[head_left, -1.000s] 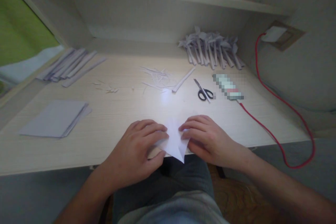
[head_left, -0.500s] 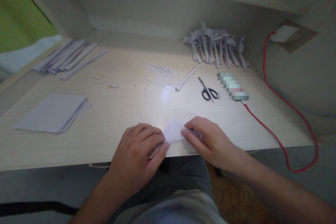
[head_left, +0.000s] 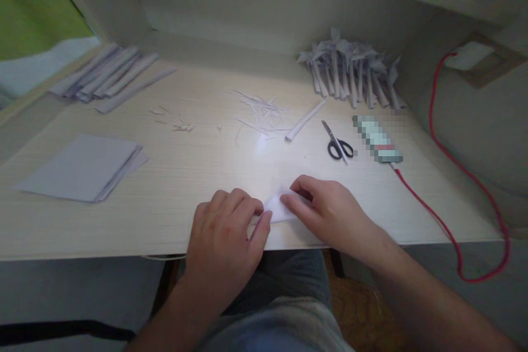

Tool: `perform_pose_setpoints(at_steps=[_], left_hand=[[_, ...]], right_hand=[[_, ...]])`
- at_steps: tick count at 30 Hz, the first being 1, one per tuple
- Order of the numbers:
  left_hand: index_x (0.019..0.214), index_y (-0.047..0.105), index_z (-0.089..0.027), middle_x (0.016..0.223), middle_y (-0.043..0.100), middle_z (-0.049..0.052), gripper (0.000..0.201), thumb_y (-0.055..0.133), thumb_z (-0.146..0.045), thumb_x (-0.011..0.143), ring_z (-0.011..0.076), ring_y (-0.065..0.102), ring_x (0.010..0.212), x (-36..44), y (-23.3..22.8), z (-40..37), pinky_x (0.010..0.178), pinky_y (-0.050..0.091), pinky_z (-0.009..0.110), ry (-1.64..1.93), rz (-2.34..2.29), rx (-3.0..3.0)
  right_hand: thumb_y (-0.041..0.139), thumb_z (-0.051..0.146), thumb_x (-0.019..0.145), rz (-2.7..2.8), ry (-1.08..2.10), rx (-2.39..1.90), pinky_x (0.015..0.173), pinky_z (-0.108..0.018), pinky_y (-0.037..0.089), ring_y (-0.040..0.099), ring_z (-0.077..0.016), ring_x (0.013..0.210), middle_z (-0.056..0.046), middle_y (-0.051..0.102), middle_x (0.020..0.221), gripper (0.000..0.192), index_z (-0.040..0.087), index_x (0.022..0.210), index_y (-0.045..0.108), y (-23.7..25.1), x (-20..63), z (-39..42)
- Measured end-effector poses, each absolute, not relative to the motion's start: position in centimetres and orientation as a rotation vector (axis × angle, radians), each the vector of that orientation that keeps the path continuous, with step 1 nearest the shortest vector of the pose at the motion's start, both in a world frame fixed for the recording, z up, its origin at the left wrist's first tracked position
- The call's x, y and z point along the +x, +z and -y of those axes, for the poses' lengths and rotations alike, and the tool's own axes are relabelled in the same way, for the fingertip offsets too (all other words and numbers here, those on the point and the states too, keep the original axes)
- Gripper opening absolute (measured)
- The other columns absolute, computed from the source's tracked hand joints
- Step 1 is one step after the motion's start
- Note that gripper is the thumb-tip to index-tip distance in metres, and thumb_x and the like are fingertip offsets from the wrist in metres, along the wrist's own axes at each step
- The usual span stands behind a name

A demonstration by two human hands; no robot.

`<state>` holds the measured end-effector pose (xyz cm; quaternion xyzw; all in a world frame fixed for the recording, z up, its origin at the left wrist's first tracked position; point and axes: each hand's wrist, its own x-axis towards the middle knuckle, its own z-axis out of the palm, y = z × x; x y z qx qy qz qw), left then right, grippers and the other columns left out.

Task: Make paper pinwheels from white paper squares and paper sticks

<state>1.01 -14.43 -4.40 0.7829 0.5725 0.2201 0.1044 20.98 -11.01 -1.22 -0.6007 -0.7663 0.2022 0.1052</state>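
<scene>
A small folded piece of white paper point(head_left: 279, 209) lies at the near edge of the pale wooden desk point(head_left: 206, 165). My left hand point(head_left: 225, 236) presses its fingers and thumb onto the paper's left side. From the right, my right hand point(head_left: 330, 212) holds the paper down with fingertips on its right side. Most of the paper is hidden under both hands.
A stack of white sheets point(head_left: 82, 168) lies at left. Folded paper strips point(head_left: 111, 74) sit at the back left, a pile of finished paper pieces point(head_left: 355, 69) at back right. Paper trimmings point(head_left: 258, 113), black scissors point(head_left: 339, 143), a blurred item point(head_left: 377, 140) and a red cable point(head_left: 449, 198) are on the right.
The paper was a wider pointed shape hanging over the desk edge; it is now folded smaller and sits on the desk. Both hands moved slightly forward onto it.
</scene>
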Motion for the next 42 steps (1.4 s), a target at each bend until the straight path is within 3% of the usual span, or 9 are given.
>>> perform_pose_setpoints(at_steps=[8,13,42], left_hand=[[0.083,0.065,-0.023,0.082,0.065,0.003,0.011,0.062,-0.028,0.092,0.0259,0.056,0.083,1.0,-4.2,15.5,0.074,0.035,0.041,0.749,-1.631,2.251],[0.079,0.064,-0.023,0.079,0.064,0.002,0.013,0.062,-0.025,0.092,0.0246,0.055,0.080,1.2,-4.2,16.2,0.072,0.033,0.041,0.802,-1.618,2.227],[0.072,0.062,-0.024,0.071,0.062,0.001,0.017,0.067,-0.028,0.088,0.0250,0.055,0.074,1.2,-4.7,15.8,0.070,0.032,0.041,0.782,-1.713,2.274]], right_hand=[[0.051,0.034,0.101,2.342,0.575,-1.757,0.063,-0.029,0.038,0.062,-0.0185,0.069,-0.004,0.068,0.077,0.023,0.020,0.087,0.062,-0.8,20.9,11.2],[0.050,0.034,0.101,2.427,0.395,-1.743,0.067,-0.033,0.039,0.062,-0.0216,0.071,-0.005,0.066,0.076,0.022,0.019,0.090,0.062,-1.6,20.8,11.3],[0.049,0.034,0.103,2.406,0.178,-1.595,0.065,-0.033,0.037,0.056,-0.0198,0.067,-0.005,0.062,0.071,0.029,0.017,0.083,0.061,-3.7,20.9,11.8]])
